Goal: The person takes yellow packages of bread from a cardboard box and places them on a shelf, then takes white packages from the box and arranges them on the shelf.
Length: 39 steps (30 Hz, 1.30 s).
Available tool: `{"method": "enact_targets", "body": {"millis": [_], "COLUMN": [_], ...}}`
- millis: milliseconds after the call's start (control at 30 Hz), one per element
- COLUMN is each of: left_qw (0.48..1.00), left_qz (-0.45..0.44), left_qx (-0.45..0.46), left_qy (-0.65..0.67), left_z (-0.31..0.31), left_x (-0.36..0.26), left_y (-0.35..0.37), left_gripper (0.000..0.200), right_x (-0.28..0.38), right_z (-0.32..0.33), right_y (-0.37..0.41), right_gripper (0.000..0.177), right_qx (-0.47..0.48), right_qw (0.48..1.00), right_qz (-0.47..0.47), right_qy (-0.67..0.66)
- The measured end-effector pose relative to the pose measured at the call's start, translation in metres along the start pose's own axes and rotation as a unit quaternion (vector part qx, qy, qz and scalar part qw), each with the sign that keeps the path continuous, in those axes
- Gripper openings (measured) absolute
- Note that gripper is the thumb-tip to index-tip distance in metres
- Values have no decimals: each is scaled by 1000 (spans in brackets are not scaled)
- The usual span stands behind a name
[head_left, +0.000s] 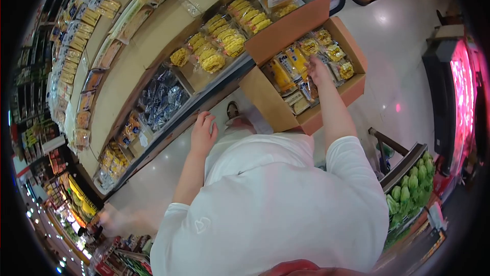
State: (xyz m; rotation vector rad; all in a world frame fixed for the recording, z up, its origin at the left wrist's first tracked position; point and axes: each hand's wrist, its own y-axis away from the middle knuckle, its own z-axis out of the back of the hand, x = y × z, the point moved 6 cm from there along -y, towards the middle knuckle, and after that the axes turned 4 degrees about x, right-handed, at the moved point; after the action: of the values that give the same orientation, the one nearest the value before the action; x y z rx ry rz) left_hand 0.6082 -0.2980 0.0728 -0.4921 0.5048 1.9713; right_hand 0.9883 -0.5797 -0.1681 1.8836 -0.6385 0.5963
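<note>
My right hand [318, 71] reaches into an open cardboard box [334, 88], its fingers stretched over the packets and partly hidden among them. Near its fingertips lie a yellow packet [296, 57] and a clear pack of yellow, ridged pieces [309, 46]. More clear packs [346, 69] fill the box's right side, and pale packets [297, 103] lie at the lower left. My left hand [204, 135] hangs in front of my shirt, holding nothing, with its fingers loosely bent and apart. It is nearest to the edge of the display shelf [178, 118].
Rows of yellow packs [213, 63] stand on the display beside the box. Dark blue packets [162, 100] fill a nearby section. A crate of green vegetables [412, 184] is at my right, and a pink-lit unit [462, 107] stands farther right.
</note>
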Motion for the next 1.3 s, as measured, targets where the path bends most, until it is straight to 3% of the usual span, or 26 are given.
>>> {"method": "enact_targets", "body": {"millis": [133,267,433,533,600,667,733,767,833,900,967,1000,1067,1133,1200,1300], "left_qw": [1000,999,997,981,909,784,617,585,610,626,713,752,906,988,999,995], "left_qz": [10,-20,-58,-5,94,197,300,300,244,201,147,119,11,-106,-44,-44], "left_qx": [16,39,38,101,155,235,333,380,424,437,385,357,234,44,3,39], "left_qy": [-10,-8,39,168,377,540,647,650,623,614,567,541,352,107,-30,-86], "left_z": [-5,3,17,22,-1,-12,1,7,13,31,43,49,71,108,129,116], "left_x": [5,15,36,55,81,89,74,68,68,62,78,87,115,119,117,128], "left_y": [11,13,1,-16,-29,-39,-44,-46,-51,-54,-65,-71,-99,-121,-137,-161], "left_gripper": [18,17,17,13,21,28,35,42,41,38,39,40,42,44,37,32], "right_x": [-9,-9,13,3,-10,-38,-62,-69,-84,-85,-88,-90,-91,-100,-111,-122], "right_z": [-4,2,-32,-78,-125,-164,-209,-237,-286,-326,-339,-338,-333,-322,-314,-308], "right_y": [-20,-15,88,169,222,259,285,298,312,328,333,331,328,319,313,313], "right_gripper": [34,32,33,36,36,32,29,29,31,31,34,36,39,41,40,36], "right_qx": [26,19,12,20,47,92,178,238,321,344,346,320,270,247,235,229], "right_qw": [999,999,998,997,996,991,969,944,854,820,795,811,839,833,850,889], "right_qz": [-45,-23,45,71,69,73,101,121,183,180,179,174,162,162,143,93], "right_qy": [-1,-25,-34,0,26,64,138,192,366,421,466,459,443,468,450,386]}}
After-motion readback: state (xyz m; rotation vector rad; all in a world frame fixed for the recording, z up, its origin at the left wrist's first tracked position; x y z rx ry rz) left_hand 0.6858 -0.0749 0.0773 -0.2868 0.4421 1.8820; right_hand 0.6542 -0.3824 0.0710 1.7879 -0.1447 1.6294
